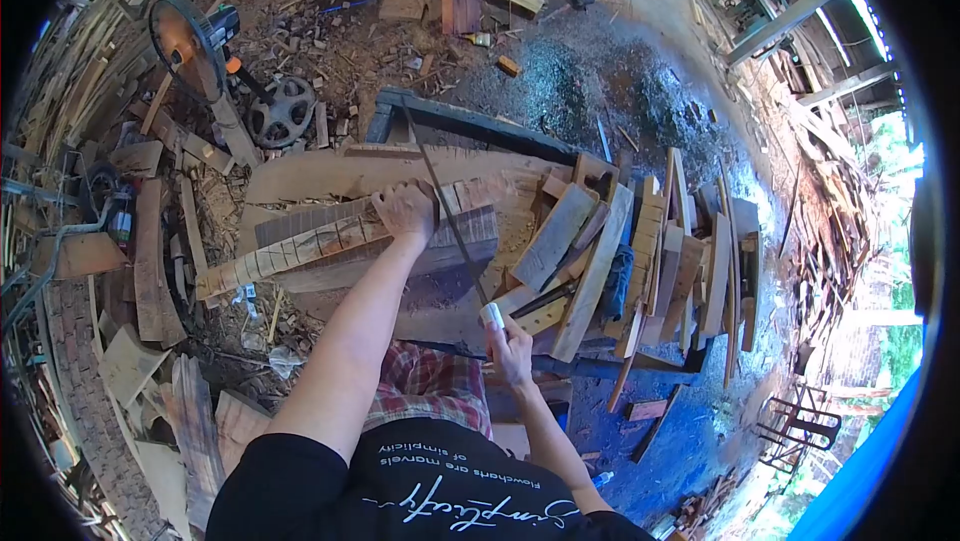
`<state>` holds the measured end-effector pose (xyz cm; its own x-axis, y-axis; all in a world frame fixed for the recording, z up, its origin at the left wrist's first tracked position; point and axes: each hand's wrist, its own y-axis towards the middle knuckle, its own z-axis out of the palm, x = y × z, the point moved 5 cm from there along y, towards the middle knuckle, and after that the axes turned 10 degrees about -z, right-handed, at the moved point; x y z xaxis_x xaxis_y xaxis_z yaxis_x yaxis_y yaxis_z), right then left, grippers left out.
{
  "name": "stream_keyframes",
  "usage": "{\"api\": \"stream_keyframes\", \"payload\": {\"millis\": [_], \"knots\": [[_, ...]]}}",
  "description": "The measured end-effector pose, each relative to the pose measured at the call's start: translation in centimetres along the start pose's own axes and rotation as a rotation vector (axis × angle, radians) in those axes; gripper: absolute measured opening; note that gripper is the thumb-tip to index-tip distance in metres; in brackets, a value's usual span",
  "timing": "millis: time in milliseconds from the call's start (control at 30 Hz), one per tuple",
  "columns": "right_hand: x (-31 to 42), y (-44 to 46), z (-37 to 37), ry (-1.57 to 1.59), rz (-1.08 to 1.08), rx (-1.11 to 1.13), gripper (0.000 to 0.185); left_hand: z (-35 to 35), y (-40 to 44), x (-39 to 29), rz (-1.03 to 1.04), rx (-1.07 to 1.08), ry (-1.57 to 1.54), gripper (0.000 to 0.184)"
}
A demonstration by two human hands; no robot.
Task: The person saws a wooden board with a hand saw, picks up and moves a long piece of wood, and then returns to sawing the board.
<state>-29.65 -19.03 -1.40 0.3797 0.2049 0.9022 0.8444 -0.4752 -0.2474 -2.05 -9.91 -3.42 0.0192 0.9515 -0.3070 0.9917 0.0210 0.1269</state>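
A long wooden beam (300, 249) with a row of evenly spaced cuts across it lies at an angle on the workbench (300, 176). My left hand (406, 213) presses down on the beam, fingers curled over its far edge. In my right hand (512, 351) is the pale handle of a saw, closed within the fingers. The narrow dark saw blade (445, 196) runs away from me across the beam, just right of my left hand. Beneath the beam sits a thick dark wood block (465, 246). Whether the blade is inside a cut is hard to make out.
Several wood offcuts (590, 271) are heaped on the bench's right side. Beyond the far left corner stands a fan (188, 46) beside a spoked wheel (282, 111). Scraps and chips cover the floor. A metal-framed chair (800, 426) stands at lower right.
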Motion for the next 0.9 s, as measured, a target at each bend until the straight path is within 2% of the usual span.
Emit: {"api": "stream_keyframes", "payload": {"millis": [67, 133, 200, 300, 400, 667, 800, 900], "knots": [[0.5, -0.1, 0.3, -0.065, -0.054, -0.005, 0.049, 0.2, 0.2, 0.3, 0.059, 0.045, 0.019, 0.029], [1.0, -0.5, 0.4, -0.074, -0.016, 0.008, 0.048, 0.2, 0.2, 0.4, 0.077, 0.065, 0.027, 0.027], [2.1, -0.9, 0.3, -0.139, -0.112, -0.045, 0.045, 0.7, 0.3, 0.8, 0.079, -0.046, 0.021, 0.027], [2.5, -2.8, -0.7, -0.09, -0.071, -0.002, 0.042, 1.1, 0.5, 0.5, 0.067, 0.012, 0.147, 0.028], [2.6, -4.1, -1.3, -0.055, -0.085, -0.015, 0.038, 0.4, 0.4, 0.3, 0.06, 0.035, 0.106, 0.028], [4.1, 4.6, 2.8, 0.002, -0.015, -0.055, 0.044, -0.1, 0.3, -0.2, 0.065, 0.002, 0.175, 0.03], [4.0, 0.8, 0.4, 0.035, 0.025, -0.051, 0.045, 0.4, 0.6, -0.1, 0.035, -0.034, 0.146, 0.03], [4.5, -1.8, -0.7, -0.097, -0.048, 0.019, 0.044, 1.8, 0.9, 1.2, 0.032, -0.035, 0.124, 0.03]]}}
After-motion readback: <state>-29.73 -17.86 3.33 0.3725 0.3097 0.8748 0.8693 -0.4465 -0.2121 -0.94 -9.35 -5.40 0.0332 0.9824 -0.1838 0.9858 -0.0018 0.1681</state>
